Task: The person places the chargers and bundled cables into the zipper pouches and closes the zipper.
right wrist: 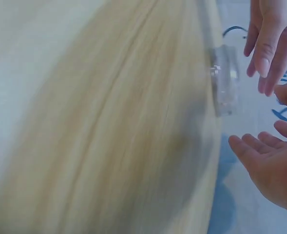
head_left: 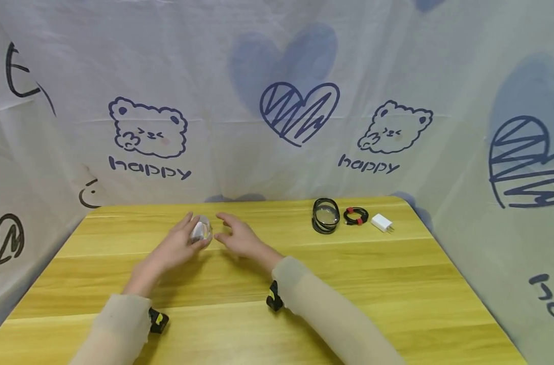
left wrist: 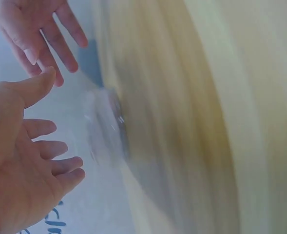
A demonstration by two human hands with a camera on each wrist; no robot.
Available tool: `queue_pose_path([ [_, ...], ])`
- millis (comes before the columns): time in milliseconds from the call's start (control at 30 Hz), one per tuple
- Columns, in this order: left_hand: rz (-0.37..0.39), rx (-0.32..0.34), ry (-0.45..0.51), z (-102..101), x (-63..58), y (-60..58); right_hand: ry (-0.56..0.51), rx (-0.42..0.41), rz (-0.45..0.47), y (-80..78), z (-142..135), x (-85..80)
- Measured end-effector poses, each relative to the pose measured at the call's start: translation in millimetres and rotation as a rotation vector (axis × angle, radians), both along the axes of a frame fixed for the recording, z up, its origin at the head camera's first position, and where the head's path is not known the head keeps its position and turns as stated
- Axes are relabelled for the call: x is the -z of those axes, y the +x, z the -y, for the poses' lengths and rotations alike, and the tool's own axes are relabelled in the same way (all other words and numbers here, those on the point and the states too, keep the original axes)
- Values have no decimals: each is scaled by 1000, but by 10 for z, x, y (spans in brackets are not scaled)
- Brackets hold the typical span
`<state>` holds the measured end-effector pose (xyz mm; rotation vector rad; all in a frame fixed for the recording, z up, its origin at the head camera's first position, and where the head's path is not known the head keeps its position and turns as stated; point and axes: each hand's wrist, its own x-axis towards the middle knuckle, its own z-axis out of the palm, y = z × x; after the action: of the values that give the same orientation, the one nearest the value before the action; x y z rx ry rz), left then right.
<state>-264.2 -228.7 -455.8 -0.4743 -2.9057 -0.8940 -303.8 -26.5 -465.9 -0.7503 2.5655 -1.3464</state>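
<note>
A clear, round, shallow plastic-looking object (head_left: 202, 229) sits on the wooden table toward its back left. Its kind is blurred in the left wrist view, where the see-through object (left wrist: 104, 126) stands low on the tabletop. My left hand (head_left: 180, 242) is at its left side, fingers extended and overlapping its edge in the head view. Across from it, my right hand (head_left: 241, 239) points its spread fingers toward the object's right side. Both wrist views show a gap between the fingers and the clear object (right wrist: 225, 80), and neither hand grips anything.
At the back right of the table (head_left: 373, 284) lie a coiled black cable (head_left: 315, 223), a smaller black cable (head_left: 350, 221) bound with red ties, and a white plug adapter (head_left: 381, 222). A printed white cloth (head_left: 240, 167) hangs right behind the table's back edge.
</note>
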Motion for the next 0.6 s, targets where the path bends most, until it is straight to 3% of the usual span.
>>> queue_pose_path([
  [233,-36,-1,66,-280,-78,47,-123,17,-31,103,-323,-67],
  [600,-86,12,154,-785,-173,13,-266,58,-171,159,-876,-190],
])
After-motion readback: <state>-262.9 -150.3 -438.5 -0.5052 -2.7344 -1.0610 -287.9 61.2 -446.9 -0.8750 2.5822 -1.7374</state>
